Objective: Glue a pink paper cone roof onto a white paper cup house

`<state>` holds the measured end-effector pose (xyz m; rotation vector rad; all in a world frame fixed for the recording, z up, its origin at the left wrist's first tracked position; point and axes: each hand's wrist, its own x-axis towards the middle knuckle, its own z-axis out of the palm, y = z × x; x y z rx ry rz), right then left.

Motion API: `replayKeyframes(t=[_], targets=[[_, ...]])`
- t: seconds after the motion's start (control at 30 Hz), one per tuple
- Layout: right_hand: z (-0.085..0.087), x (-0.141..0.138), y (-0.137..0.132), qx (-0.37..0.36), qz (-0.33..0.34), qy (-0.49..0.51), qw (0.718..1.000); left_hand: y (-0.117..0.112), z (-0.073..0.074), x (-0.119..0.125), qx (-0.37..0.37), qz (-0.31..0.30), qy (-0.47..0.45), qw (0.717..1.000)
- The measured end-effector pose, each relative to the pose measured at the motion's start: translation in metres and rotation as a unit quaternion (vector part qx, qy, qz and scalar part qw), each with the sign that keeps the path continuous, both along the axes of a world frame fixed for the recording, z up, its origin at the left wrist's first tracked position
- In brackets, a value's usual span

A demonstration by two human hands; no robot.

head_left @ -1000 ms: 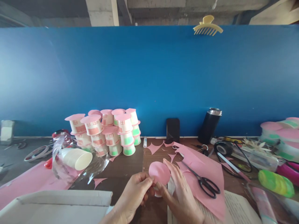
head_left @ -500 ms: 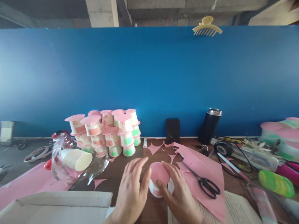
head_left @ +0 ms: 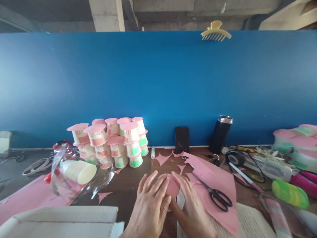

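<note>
A paper cup with a pink paper disc point(head_left: 173, 188) on its top stands between my hands, mostly hidden by them. My left hand point(head_left: 150, 206) lies over the left part of the disc, its fingers stretched out and pressing flat. Curved round the cup's right side is my right hand point(head_left: 192, 208), with its thumb in front. Just to the right, black-handled scissors point(head_left: 220, 199) rest on a cut sheet of pink paper point(head_left: 225, 178). Beyond my left hand, several stacked cups point(head_left: 133, 148) with pink discs and drawn windows stand by the blue panel.
Nested white cups point(head_left: 81, 172) lie in a plastic bag at the left, behind a white box point(head_left: 61, 218). A black phone point(head_left: 182, 138) and a black flask point(head_left: 221, 134) stand at the back. Pink scraps point(head_left: 163, 158) are scattered about. More decorated cups point(head_left: 284, 134) stand far right.
My left hand has moved right and come down onto the pink disc, where it was beside the cup before. My right hand stays at the cup. The view has shifted slightly.
</note>
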<state>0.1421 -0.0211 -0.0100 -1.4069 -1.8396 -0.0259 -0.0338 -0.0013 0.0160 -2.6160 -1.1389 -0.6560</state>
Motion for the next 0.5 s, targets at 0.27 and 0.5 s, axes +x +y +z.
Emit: replayKeyframes(t=[0.27,0.5], targets=[[0.002,0.012,-0.005,0.052,-0.009,-0.050,0.997,0.004,-0.006,-0.002,-0.001,-0.008,-0.027,1.000],[0.019,0.011,-0.001,0.076,0.058,-0.095,0.991,0.005,-0.008,-0.002,0.009,-0.028,-0.049,0.998]])
